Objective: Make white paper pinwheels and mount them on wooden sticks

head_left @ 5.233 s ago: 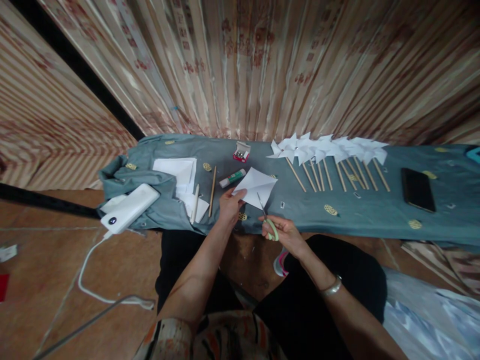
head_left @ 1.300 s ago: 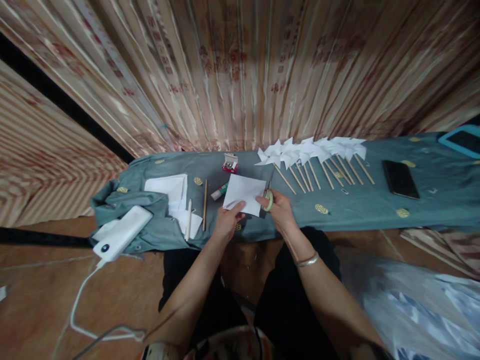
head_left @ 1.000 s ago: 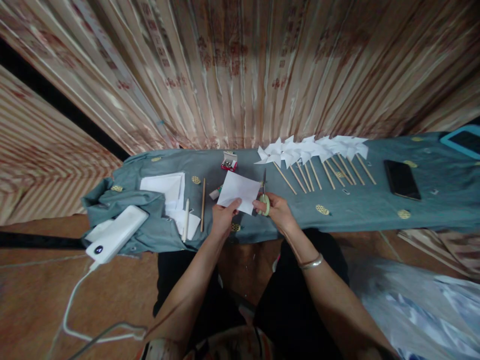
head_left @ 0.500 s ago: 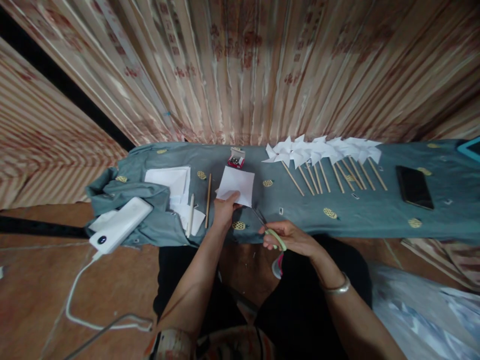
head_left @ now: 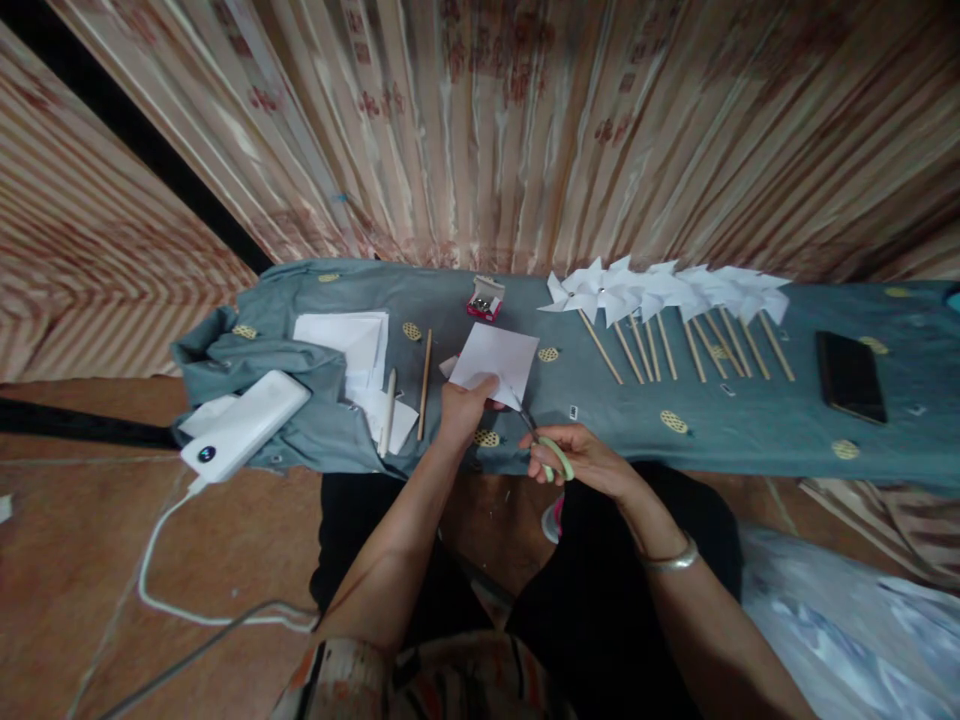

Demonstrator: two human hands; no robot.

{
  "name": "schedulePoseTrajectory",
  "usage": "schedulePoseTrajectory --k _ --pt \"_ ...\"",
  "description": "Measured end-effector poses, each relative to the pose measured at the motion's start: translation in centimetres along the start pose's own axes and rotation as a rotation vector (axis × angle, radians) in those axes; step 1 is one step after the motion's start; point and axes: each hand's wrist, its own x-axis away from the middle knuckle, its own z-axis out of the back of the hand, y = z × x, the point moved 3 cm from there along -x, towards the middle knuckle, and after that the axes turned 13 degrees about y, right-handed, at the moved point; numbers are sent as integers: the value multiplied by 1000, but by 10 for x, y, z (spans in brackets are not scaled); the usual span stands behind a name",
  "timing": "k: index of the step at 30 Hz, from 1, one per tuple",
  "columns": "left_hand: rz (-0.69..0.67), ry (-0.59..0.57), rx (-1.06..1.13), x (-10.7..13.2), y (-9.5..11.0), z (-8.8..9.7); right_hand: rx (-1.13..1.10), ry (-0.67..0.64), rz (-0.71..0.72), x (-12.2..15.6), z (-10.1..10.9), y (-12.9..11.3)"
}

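Observation:
A square white sheet of paper [head_left: 496,352] is pinched at its near edge by my left hand [head_left: 466,405], thumb on top. My right hand [head_left: 577,458] grips scissors [head_left: 556,456] with light green handles. Their blades reach the near right part of the sheet, at its corner; whether they have cut into it is too small to tell. Just beyond the paper stands a small open red and white box [head_left: 486,298] with shiny metal bits inside. A wooden stick [head_left: 424,385] lies left of my left hand, beside a white pen [head_left: 388,412].
White paper pinwheels [head_left: 660,292] on wooden sticks lie in a row at the back right. A dark phone [head_left: 850,376] rests farther right. At left are white paper sheets [head_left: 341,335] and a white power bank [head_left: 244,425] with a cable. The green cloth [head_left: 615,425] covers the narrow table; a curtain [head_left: 480,130] hangs behind.
The scissors' blades have come up to the paper's near right corner; before, they were just short of it. The sheet has turned slightly in my left hand. The camera view has shifted a little.

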Motion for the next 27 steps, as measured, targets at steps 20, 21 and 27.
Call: schedulePoseTrajectory --k 20,21,27 --pt "-16 -4 -29 2 -1 0 21 -28 23 -3 0 4" --pt "-16 -4 -26 2 -1 0 24 -31 25 -3 0 4" --pt "-3 -4 -30 3 0 0 35 -39 15 -2 0 2"
